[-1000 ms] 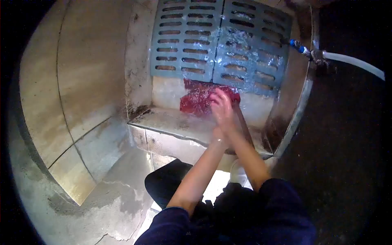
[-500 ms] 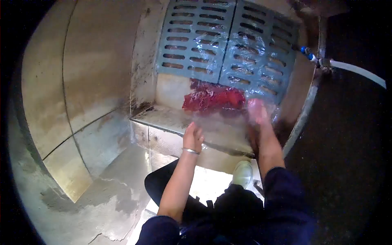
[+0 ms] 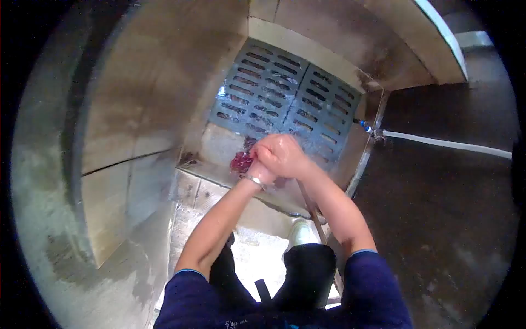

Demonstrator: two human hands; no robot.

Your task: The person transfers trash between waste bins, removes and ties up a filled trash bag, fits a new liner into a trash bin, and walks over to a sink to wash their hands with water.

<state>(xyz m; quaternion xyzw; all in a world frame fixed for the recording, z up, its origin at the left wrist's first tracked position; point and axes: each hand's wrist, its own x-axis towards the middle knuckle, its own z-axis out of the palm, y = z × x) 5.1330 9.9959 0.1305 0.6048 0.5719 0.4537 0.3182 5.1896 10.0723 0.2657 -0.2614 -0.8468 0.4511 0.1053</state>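
My right hand [image 3: 283, 156] is wrapped over my left hand [image 3: 262, 167], and both look wet. The fingers of my right hand are curled round the left hand near its wrist, which bears a silvery bracelet. Most of my left hand's fingers are hidden under the right. A wet red cloth [image 3: 240, 163] lies on the ledge below and partly behind my hands. Just beyond my hands, a blue-grey slotted grate [image 3: 264, 90] is wet.
A blue valve [image 3: 363, 125] with a white hose [image 3: 444, 142] is at the right. Tiled walls [image 3: 148, 109] surround the grate. A dark stick [image 3: 314, 211] leans near my right forearm. A pale shoe [image 3: 300, 232] is below.
My hands were apart half a second ago and have come together, right over left. The view has shifted, showing more of the far wall. The red cloth is now more covered by my hands.
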